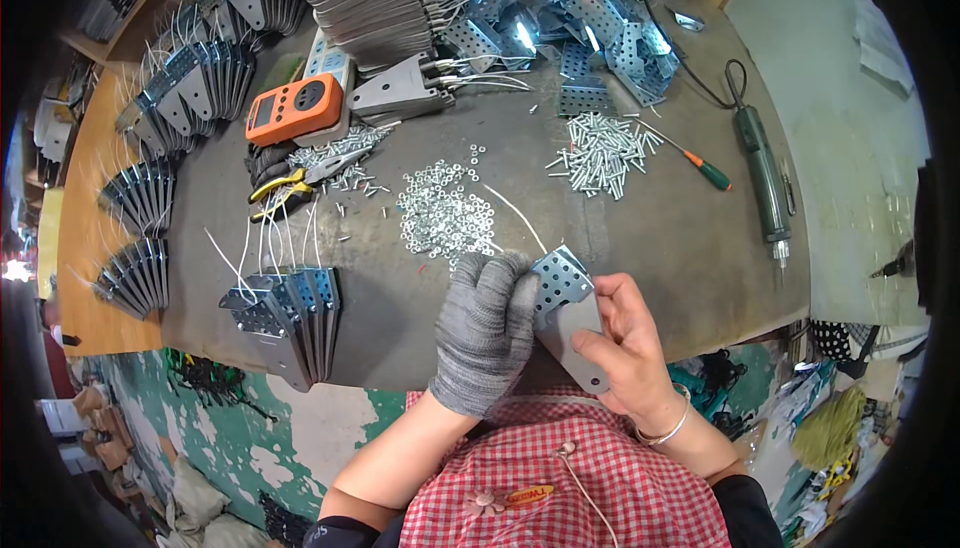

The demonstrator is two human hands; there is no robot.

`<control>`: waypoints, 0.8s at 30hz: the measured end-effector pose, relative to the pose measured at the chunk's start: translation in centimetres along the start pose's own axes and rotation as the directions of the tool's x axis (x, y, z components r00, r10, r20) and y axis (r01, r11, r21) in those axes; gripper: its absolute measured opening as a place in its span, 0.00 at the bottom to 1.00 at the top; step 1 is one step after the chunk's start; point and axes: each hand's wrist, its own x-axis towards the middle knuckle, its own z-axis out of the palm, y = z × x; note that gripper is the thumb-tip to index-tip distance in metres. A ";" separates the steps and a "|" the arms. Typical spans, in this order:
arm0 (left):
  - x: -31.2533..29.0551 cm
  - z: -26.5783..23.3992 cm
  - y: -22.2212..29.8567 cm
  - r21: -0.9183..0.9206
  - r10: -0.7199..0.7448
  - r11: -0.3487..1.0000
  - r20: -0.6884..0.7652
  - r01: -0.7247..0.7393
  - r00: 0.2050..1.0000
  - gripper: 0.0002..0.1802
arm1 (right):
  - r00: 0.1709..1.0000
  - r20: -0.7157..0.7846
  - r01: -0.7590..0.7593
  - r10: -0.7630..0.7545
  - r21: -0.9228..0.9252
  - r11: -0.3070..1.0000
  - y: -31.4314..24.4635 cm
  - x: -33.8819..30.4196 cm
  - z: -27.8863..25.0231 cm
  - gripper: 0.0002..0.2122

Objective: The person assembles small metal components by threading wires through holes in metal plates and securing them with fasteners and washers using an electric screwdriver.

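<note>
Now perforated bracket (565, 308) between gloved left hand (487, 333), bare right hand (627, 348)

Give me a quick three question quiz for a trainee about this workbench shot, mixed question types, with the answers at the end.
1. True or false: the left hand wears a grey knit glove while the right hand is bare.
2. Multiple choice: what do both hands hold? A) the orange meter B) a perforated metal bracket with a grey plate C) the green-handled screwdriver
3. Fill in: the pile of small washers lies on the bench between the yellow-handled pliers and the heap of ____.

Key
1. True.
2. B, the perforated metal bracket, held at the near edge of the bench.
3. Screws.
</note>
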 end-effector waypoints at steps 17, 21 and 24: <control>-2.2 -4.7 -3.4 0.482 0.034 0.876 -0.047 -0.007 0.998 0.07 | 1.000 -0.013 0.018 -0.015 0.282 0.959 -0.6 1.6 -1.3 0.23; -1.6 -3.3 -3.8 0.459 0.025 0.888 -0.057 0.004 0.998 0.06 | 0.998 -0.047 0.048 -0.038 0.244 0.969 -0.2 1.4 -1.1 0.24; -0.5 -2.8 -3.4 0.382 -0.033 0.924 0.044 0.014 0.998 0.08 | 0.990 -0.102 0.107 -0.099 0.076 0.991 0.8 0.9 -0.8 0.23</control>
